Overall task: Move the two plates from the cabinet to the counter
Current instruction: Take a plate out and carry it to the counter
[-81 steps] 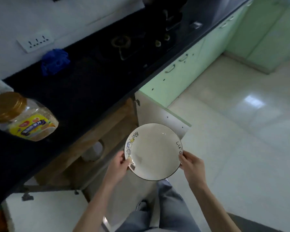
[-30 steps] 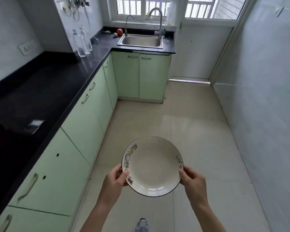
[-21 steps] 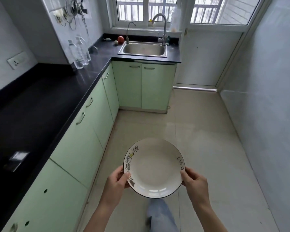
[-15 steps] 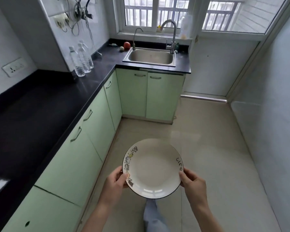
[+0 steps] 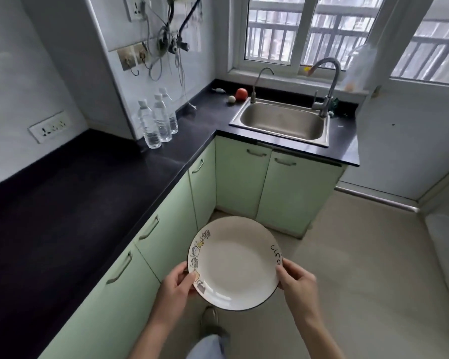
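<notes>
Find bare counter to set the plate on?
Free: the long black counter on the left, between the wall socket and the bottles. Crowded: the corner by the bottles, and the sink stretch. Both hands hold the plate.

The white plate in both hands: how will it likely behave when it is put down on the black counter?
The plate looks like glazed ceramic, so probably stiff and breakable. Its glossy surface may be slippery, which fits the left hand and right hand pinching opposite rims. On the hard counter it should sit flat, not roll.

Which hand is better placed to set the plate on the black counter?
Left. The left hand holds the plate on the side nearest the counter; the right hand is farther away.
</notes>
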